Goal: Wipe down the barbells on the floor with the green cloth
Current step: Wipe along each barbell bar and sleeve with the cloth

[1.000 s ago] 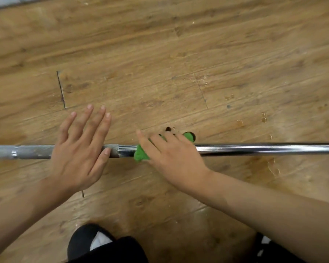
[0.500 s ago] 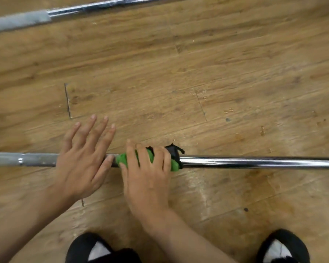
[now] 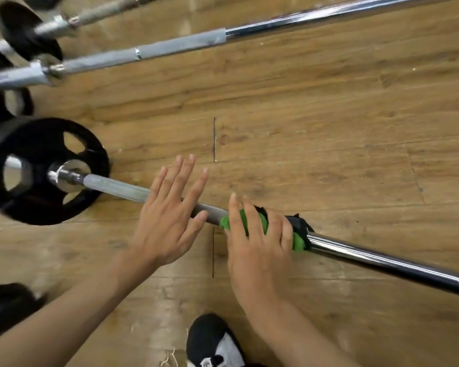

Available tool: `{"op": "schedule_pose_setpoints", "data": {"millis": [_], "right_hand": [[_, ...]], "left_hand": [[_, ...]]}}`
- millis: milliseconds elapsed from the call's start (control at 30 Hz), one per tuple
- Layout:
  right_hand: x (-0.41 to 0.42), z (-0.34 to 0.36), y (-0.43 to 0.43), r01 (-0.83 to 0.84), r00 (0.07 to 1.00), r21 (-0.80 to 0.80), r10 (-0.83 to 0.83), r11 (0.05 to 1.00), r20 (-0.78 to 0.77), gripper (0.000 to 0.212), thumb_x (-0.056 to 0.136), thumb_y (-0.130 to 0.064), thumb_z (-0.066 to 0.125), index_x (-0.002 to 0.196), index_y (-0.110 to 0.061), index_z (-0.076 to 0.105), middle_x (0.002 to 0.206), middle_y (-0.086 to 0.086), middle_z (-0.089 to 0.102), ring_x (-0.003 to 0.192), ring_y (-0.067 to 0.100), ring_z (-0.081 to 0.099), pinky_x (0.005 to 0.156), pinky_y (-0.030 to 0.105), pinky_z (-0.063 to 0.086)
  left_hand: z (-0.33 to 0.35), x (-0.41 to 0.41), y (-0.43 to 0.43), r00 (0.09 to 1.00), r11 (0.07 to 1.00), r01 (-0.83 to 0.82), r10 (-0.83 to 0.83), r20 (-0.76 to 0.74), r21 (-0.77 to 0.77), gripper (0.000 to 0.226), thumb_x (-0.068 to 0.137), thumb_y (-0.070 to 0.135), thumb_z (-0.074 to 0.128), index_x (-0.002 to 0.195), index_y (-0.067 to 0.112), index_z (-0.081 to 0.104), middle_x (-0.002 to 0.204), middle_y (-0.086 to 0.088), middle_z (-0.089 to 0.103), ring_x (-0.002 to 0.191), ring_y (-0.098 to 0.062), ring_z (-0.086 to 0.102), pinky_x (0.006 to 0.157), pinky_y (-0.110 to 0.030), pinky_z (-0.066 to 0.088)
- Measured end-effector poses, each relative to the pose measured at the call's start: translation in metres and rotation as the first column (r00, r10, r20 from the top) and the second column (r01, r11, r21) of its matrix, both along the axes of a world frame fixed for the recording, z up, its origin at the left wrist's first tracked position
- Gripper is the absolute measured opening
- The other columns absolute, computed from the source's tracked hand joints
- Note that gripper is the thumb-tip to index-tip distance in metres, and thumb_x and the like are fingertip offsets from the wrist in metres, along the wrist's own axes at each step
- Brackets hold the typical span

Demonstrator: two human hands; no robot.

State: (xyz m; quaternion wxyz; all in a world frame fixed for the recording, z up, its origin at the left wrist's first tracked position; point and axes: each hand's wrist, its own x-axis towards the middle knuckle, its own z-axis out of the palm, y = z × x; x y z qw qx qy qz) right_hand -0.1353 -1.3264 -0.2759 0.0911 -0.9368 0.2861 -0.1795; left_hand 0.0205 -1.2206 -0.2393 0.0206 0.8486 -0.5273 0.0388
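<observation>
A chrome barbell [image 3: 382, 260] lies across the wooden floor, running from a black weight plate [image 3: 40, 170] at the left down to the right edge. My right hand [image 3: 257, 250] wraps the green cloth [image 3: 298, 241] around the bar near its middle, fingers curled over it; a black part of the cloth sticks out on the far side. My left hand [image 3: 170, 213] rests flat on the bar just left of the cloth, fingers straight and spread. A second barbell [image 3: 175, 47] with a grey taped section lies further away, and part of a third shows at the top left.
More black plates [image 3: 19, 30] sit at the upper left on the far bars. A black and white shoe [image 3: 215, 343] is at the bottom centre, another dark shoe [image 3: 8, 303] at the bottom left. Bare wooden floor [image 3: 329, 115] lies between the bars.
My view has swung left and up, bringing the weight plates and far barbells into sight. My right hand with the cloth has slid left along the bar, close to my left hand.
</observation>
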Motion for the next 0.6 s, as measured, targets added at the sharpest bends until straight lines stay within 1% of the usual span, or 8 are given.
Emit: {"op": "schedule_pose_setpoints", "data": {"millis": [133,200,233,300,367,433,500,600], "right_hand": [[0.012,0.001,0.004,-0.099,0.995,-0.014,0.099,0.995,-0.027,0.058,0.101,-0.033,0.064,0.155,-0.020,0.046,0.141,0.007,0.061,0.117,0.036,0.059,0.105,0.048,0.036],[0.004,-0.003,-0.007,-0.180,0.983,-0.073,0.178,0.981,-0.041,0.059,0.098,-0.018,0.066,0.153,-0.023,0.048,0.137,0.010,0.061,0.114,0.038,0.057,0.103,0.049,0.037],[0.002,-0.004,-0.011,-0.187,0.982,-0.097,0.184,0.978,-0.042,0.059,0.094,-0.011,0.063,0.151,-0.024,0.051,0.133,0.012,0.061,0.110,0.038,0.055,0.101,0.049,0.037],[0.004,-0.005,-0.012,-0.122,0.992,-0.116,0.118,0.986,-0.044,0.056,0.091,-0.007,0.057,0.144,-0.025,0.057,0.125,0.012,0.063,0.103,0.037,0.052,0.097,0.050,0.038],[0.005,-0.006,-0.008,-0.100,0.994,-0.133,0.093,0.986,-0.059,0.056,0.092,-0.007,0.065,0.144,-0.026,0.057,0.124,0.011,0.064,0.101,0.036,0.053,0.095,0.049,0.039],[0.004,-0.008,-0.012,-0.170,0.985,-0.169,0.161,0.971,-0.065,0.055,0.097,-0.024,0.069,0.150,-0.025,0.053,0.128,0.009,0.064,0.103,0.036,0.056,0.097,0.049,0.040],[0.004,-0.007,-0.018,-0.194,0.980,-0.183,0.184,0.964,-0.070,0.053,0.103,-0.046,0.058,0.151,-0.025,0.052,0.130,0.008,0.065,0.105,0.036,0.057,0.097,0.048,0.040],[0.011,-0.002,-0.015,-0.137,0.989,-0.134,0.128,0.982,-0.068,0.056,0.102,-0.057,0.053,0.146,-0.023,0.058,0.126,0.009,0.067,0.100,0.037,0.058,0.095,0.049,0.040]], "left_hand": [[-0.001,0.031,0.019,1.000,0.999,-0.025,0.025,0.009,0.042,0.069,0.110,0.052,0.021,0.165,0.010,0.026,0.173,-0.019,0.015,0.162,-0.034,0.007,0.131,-0.051,0.007],[-0.002,0.050,0.031,0.999,0.995,0.009,-0.013,0.045,0.095,0.073,0.108,0.056,0.027,0.164,0.010,0.029,0.172,-0.020,0.016,0.161,-0.035,0.009,0.130,-0.052,0.009],[-0.001,0.060,0.038,0.996,0.990,0.046,-0.056,0.076,0.134,0.077,0.106,0.060,0.030,0.163,0.009,0.030,0.172,-0.021,0.018,0.161,-0.035,0.010,0.130,-0.053,0.010],[0.000,0.077,0.048,0.981,0.971,0.128,-0.153,0.117,0.201,0.084,0.102,0.067,0.034,0.162,0.008,0.034,0.170,-0.022,0.022,0.160,-0.036,0.014,0.130,-0.054,0.010],[0.000,0.091,0.052,0.976,0.963,0.166,-0.191,0.104,0.210,0.089,0.100,0.072,0.031,0.161,0.008,0.037,0.169,-0.022,0.024,0.160,-0.037,0.015,0.130,-0.055,0.008],[-0.003,0.100,0.051,0.975,0.960,0.191,-0.209,0.073,0.204,0.091,0.101,0.074,0.024,0.160,0.007,0.038,0.169,-0.023,0.025,0.160,-0.038,0.015,0.130,-0.056,0.008],[-0.009,0.105,0.047,0.972,0.960,0.217,-0.230,0.055,0.176,0.089,0.103,0.073,0.019,0.159,0.006,0.040,0.168,-0.023,0.027,0.159,-0.038,0.018,0.129,-0.057,0.010],[-0.017,0.107,0.043,0.973,0.973,0.209,-0.217,0.077,0.097,0.085,0.104,0.070,0.017,0.158,0.008,0.041,0.166,-0.021,0.032,0.158,-0.037,0.023,0.129,-0.058,0.012]]}}
